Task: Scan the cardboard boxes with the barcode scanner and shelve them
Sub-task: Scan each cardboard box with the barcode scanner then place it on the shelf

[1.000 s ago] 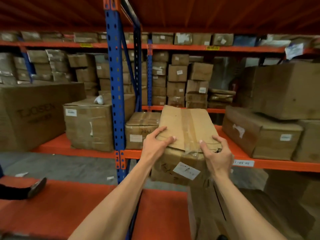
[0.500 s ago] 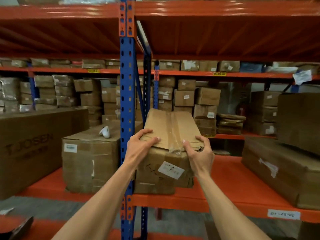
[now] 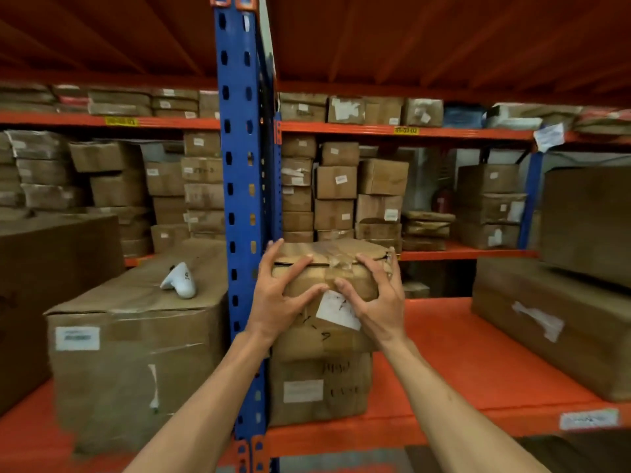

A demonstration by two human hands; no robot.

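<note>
The shelf [image 3: 461,356] is partly filled. A box [image 3: 321,336] is set atop a lower box [image 3: 317,387] and pressed by the left hand [image 3: 276,302] and right hand [image 3: 379,305], fingers spread, nothing gripped. The scanner [image 3: 180,280] is left lying aside; this shelving seems nearly done.

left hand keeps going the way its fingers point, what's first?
The left hand already presses the taped cardboard box stacked on a lower box; beyond it, probably the far stacked cartons, depth unclear.

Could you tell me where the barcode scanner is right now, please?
In the head view the white barcode scanner lies left of the blue upright, on top of the large cardboard box, away from both hands.
</note>
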